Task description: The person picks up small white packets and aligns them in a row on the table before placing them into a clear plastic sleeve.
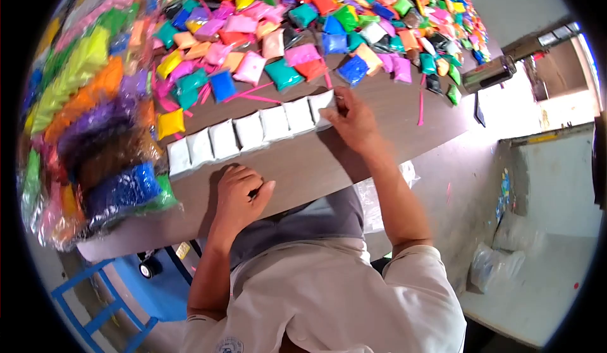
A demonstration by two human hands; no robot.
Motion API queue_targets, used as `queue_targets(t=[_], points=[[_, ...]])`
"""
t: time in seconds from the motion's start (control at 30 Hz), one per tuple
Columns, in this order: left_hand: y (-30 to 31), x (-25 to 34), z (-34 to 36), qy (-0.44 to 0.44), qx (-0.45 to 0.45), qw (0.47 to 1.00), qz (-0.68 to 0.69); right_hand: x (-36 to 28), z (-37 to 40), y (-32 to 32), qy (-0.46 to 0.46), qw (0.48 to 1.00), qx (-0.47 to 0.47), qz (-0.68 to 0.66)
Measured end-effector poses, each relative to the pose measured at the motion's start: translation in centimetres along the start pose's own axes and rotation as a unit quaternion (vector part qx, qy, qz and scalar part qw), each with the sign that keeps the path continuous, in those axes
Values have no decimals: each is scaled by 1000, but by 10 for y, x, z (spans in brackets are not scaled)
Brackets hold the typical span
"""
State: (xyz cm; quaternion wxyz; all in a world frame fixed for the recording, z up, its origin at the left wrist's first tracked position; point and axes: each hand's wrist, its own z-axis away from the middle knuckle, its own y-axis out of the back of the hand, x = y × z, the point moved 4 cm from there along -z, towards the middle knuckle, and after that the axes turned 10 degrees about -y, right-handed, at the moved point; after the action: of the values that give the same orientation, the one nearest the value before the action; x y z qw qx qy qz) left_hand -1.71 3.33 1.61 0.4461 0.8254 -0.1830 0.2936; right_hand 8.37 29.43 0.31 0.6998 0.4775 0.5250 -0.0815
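A row of several white packets (250, 131) lies side by side on the brown table (294, 169), slanting up to the right. At the row's right end, my right hand (355, 123) has its thumb and fingers around the edges of the last white packet (321, 107). Below the row, near the table's front edge, my left hand (243, 191) rests with its fingers curled in; whether anything is inside them is hidden.
A large heap of small coloured packets (303, 16) covers the table's far side. Clear bags of coloured packs (120, 188) are stacked at the left. A metal cylinder (490, 74) stands at the right edge, and a blue frame (101, 315) at lower left.
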Motion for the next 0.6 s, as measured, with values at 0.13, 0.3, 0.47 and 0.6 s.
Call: queue_targets(t=[0.13,0.3,0.47,0.6], points=[[-1,2,-3,-3,6,1000,-5,-5,6,5,-17,999,38,8],[-3,3,-4,-5,8,1000,-14,-5,3,1,69,995,44,51],[-1,7,-6,-9,0,1000,-19,16,-15,14,48,994,20,-95],[-1,7,-5,0,10,1000,-21,10,-59,59,18,981,186,-57]])
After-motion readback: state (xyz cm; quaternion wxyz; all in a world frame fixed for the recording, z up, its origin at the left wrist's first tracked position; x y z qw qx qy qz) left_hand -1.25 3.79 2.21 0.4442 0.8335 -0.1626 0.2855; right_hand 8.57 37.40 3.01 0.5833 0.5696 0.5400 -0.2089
